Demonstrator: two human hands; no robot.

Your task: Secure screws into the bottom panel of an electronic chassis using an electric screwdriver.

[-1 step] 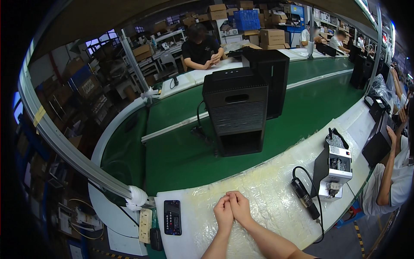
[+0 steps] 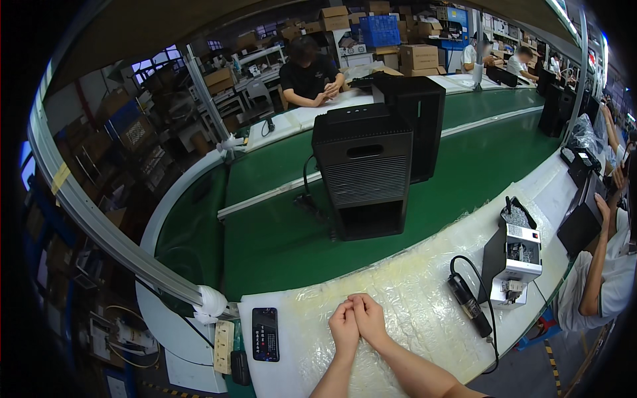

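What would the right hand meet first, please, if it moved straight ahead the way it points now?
Most likely the left hand, since the right hand angles forward and leftward, close against it; exact depth is unclear.

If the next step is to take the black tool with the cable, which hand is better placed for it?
Probably the right hand: the black tool lies to its right, while the left hand is farther away. Both hands are together; whether they hold anything is hidden.

Dark phone (image 2: 265, 334) flat at left on pale bench (image 2: 424, 325), black corded tool (image 2: 470, 306) aslant at right
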